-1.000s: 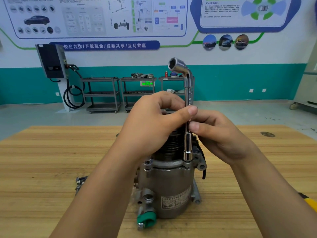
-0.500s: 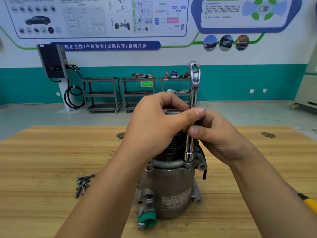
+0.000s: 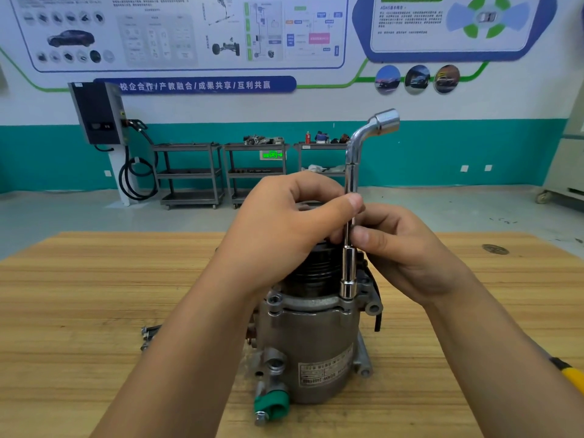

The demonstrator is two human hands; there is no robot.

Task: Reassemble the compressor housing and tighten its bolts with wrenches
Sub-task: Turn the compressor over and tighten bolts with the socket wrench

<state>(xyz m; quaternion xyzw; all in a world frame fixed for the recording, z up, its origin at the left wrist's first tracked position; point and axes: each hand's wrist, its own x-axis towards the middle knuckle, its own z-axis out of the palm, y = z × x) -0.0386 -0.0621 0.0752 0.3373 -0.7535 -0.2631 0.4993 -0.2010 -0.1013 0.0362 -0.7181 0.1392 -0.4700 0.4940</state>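
A grey metal compressor (image 3: 313, 346) stands upright on the wooden table (image 3: 79, 295), with a green cap low on its front and a black pulley on top. A chrome L-shaped socket wrench (image 3: 350, 216) stands vertically, its lower socket seated on a bolt at the housing's right flange. Its bent upper end points right. My left hand (image 3: 284, 226) reaches over the pulley and pinches the wrench shaft with thumb and fingers. My right hand (image 3: 401, 251) pinches the same shaft just below, from the right.
A few loose bolts (image 3: 148, 335) lie on the table left of the compressor, partly behind my left forearm. A yellow-handled tool (image 3: 568, 374) shows at the right edge. Metal carts and a wall charger stand far behind the table.
The wrench has turned on the bolt: its bent top end swung from pointing left, through edge-on, to pointing right. Both hands stayed on the shaft.
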